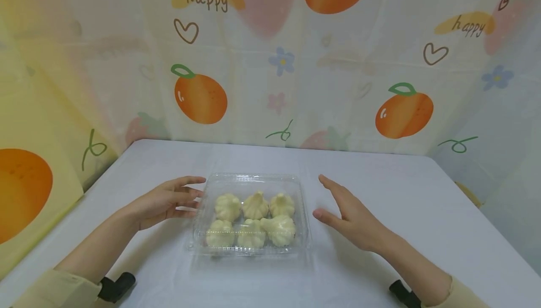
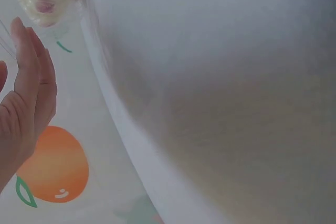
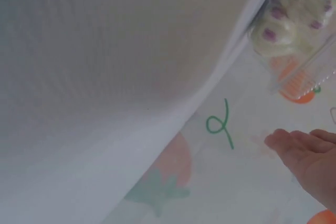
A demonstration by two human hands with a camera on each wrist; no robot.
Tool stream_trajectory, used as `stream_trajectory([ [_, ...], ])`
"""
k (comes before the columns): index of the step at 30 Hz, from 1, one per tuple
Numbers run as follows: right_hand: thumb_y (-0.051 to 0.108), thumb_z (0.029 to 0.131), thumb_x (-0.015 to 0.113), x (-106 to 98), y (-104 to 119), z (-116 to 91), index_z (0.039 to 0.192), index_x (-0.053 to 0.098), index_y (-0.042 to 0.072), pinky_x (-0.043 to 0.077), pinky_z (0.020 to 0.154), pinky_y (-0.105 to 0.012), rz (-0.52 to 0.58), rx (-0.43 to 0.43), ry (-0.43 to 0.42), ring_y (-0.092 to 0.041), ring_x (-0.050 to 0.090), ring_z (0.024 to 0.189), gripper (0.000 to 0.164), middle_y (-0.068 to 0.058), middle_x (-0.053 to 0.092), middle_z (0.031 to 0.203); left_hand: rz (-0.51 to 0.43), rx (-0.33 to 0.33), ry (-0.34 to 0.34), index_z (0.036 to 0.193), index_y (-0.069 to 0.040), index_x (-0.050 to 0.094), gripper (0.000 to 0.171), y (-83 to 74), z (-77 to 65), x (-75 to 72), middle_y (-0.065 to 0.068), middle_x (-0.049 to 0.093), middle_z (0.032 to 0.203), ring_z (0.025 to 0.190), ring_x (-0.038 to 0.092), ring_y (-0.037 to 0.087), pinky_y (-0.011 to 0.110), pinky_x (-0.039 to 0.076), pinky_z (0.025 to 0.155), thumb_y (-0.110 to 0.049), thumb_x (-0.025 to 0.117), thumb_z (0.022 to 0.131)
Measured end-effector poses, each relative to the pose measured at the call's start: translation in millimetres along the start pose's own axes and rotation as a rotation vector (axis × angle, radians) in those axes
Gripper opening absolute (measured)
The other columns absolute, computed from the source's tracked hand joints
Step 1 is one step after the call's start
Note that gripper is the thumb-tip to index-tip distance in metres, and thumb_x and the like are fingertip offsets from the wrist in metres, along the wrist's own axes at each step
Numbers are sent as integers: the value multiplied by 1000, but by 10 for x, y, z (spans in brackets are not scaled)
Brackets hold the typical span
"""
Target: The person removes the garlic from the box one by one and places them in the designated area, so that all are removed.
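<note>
A clear plastic box [image 1: 253,182] with its lid down lies on the white table, holding several pale, garlic-bulb-shaped pieces [image 1: 255,206] in two rows. My left hand [image 1: 171,200] is at the box's left side, fingers loosely extended with the tips right by its edge. To the right of the box, my right hand [image 1: 355,216] hovers apart from it, fingers straight and thumb spread, holding nothing. Purple patches show on the pale pieces [image 2: 44,4] in the left wrist view, near the left hand [image 2: 31,93]. The right wrist view has the right hand [image 3: 310,163] below the box [image 3: 310,72].
The white table [image 1: 359,176] extends around the box on all sides. Behind it hangs a cloth backdrop [image 1: 253,78] printed with oranges, hearts and flowers; a yellow side [image 1: 38,111] of it stands at the left. Black straps [image 1: 116,287] show near the sleeves.
</note>
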State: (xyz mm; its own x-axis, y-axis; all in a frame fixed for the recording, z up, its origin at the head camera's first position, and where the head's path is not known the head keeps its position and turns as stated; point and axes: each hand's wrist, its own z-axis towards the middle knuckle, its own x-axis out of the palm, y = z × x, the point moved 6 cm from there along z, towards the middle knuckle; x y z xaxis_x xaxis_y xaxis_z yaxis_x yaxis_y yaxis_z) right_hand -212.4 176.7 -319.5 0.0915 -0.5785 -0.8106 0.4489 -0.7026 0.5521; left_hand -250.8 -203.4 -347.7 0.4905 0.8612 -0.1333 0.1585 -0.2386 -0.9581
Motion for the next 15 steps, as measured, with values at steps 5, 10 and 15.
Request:
stream_trajectory([
  [5, 47, 95, 60, 82, 48, -15, 157, 23, 13, 39, 111, -64, 61, 15, 65, -46, 43, 139, 80, -16, 38, 158, -1, -10, 15, 156, -6, 21, 74, 17, 0, 22, 17, 47, 133, 104, 63, 14, 28, 60, 90, -14, 63, 95],
  [10, 48, 92, 65, 170, 64, -32, 159, 17, 16, 39, 111, -66, 179, 82, 156, -51, 36, 142, 89, -15, 31, 162, -5, -8, 27, 156, -8, 21, 75, 40, 3, 24, 21, 43, 139, 105, 63, 15, 28, 60, 90, -15, 64, 95],
  [15, 47, 88, 70, 252, 77, -44, 160, 8, 16, 34, 115, -66, 244, 152, 226, -50, 30, 146, 100, -14, 21, 165, -15, -10, 37, 157, -10, 20, 76, 40, -1, 27, 19, 44, 137, 103, 63, 15, 28, 60, 90, -15, 64, 95],
])
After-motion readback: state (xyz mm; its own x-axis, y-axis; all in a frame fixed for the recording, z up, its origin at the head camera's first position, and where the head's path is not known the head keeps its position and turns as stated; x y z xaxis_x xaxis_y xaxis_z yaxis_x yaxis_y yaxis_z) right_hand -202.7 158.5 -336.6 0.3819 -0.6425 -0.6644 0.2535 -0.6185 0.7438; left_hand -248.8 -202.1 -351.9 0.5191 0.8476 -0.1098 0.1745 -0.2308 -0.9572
